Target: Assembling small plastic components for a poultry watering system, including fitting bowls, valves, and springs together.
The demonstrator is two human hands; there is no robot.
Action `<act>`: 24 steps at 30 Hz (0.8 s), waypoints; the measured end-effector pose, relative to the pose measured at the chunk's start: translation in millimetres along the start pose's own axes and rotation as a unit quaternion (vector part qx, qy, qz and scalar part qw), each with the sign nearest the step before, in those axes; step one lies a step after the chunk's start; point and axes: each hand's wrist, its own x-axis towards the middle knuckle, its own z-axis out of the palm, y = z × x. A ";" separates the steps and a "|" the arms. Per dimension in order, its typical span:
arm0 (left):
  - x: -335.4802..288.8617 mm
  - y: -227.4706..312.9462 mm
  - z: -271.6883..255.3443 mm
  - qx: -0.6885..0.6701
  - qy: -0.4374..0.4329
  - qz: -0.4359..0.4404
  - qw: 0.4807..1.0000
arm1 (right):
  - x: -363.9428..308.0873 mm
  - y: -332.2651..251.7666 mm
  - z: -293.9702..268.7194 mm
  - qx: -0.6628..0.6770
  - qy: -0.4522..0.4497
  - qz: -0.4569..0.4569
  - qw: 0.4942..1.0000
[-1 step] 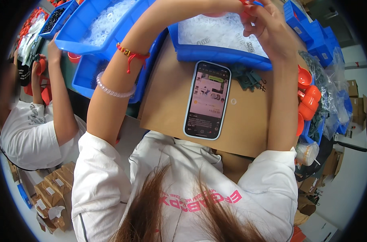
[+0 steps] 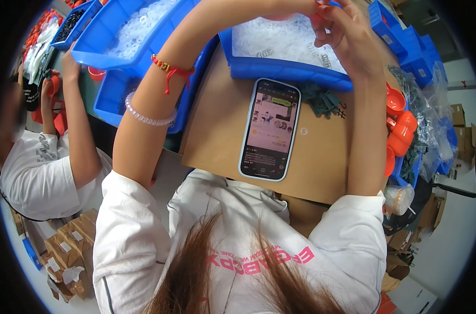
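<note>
Nearest, beyond the wearer's white shirt (image 2: pixel 138 225), we find one phone (image 2: pixel 269 131), screen lit, lying on the brown-topped bench (image 2: pixel 217 125). Right of it lies one pale ring (image 2: pixel 304 131); just above, a small heap of dark green pieces (image 2: pixel 321 102), too overlapped to count. Farther on, one blue tray (image 2: pixel 290 71) holds a mass of translucent white pieces (image 2: pixel 279 39) and at least two metal springs (image 2: pixel 325 59). At the top edge, over this tray, the wearer's two hands meet: the right hand (image 2: pixel 352 39) pinches a red piece (image 2: pixel 316 19); the left hand (image 2: pixel 300 7) is largely cut off, so we cannot tell its grip. Farther left, one large blue bin (image 2: pixel 104 62) contains translucent rings (image 2: pixel 136 36); beyond it, a smaller bin (image 2: pixel 95 9) contains black pieces (image 2: pixel 70 25).
</note>
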 end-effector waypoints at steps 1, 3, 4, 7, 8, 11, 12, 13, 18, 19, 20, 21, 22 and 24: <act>0.8 1.3 -0.2 -0.006 0.008 0.003 1.000 | 1.5 2.1 -1.3 0.015 -0.015 -0.009 1.000; 2.2 -5.2 4.1 0.033 0.065 0.050 0.996 | 4.2 5.3 -4.1 0.044 -0.048 -0.026 0.998; 5.3 -13.3 4.1 0.028 0.073 0.087 0.993 | 3.7 5.5 -4.7 0.041 -0.039 -0.024 0.998; 2.9 -8.8 7.2 0.056 0.095 0.090 0.990 | 2.2 4.3 -4.7 0.032 -0.016 -0.014 0.999; 3.7 -11.9 7.5 0.055 0.098 0.101 0.989 | 0.6 4.7 -2.7 0.029 -0.012 -0.006 0.999; -3.1 -2.4 -2.0 0.094 0.114 0.092 0.985 | 4.3 -7.6 7.7 0.008 -0.045 0.055 0.997; 0.3 -3.7 6.7 0.081 0.095 0.075 0.989 | -0.9 -8.8 -7.9 -0.073 -0.020 0.060 0.995; 4.2 -8.0 14.4 0.068 0.075 0.059 0.993 | -7.1 -10.4 -23.0 -0.153 0.005 0.069 0.986; -3.7 3.3 18.1 0.066 0.036 0.101 0.992 | 3.1 10.3 -78.1 -0.622 -0.025 0.005 0.783; -6.4 10.2 15.7 0.048 0.041 0.060 0.996 | 3.0 10.0 -68.6 -0.597 -0.037 0.029 0.801; -7.9 14.0 12.2 0.043 0.042 0.036 0.998 | 4.0 9.0 -58.7 -0.585 -0.073 0.022 0.807; -6.6 11.6 13.2 0.027 0.035 0.016 0.999 | 0.4 9.2 -57.1 -0.579 -0.099 0.025 0.809; -4.8 7.2 12.8 0.026 0.024 0.014 0.999 | -1.8 9.8 -57.8 -0.571 -0.125 0.028 0.811; -4.0 1.9 13.7 0.029 0.011 0.012 0.999 | 0.5 16.8 -65.0 -0.569 -0.133 0.069 0.808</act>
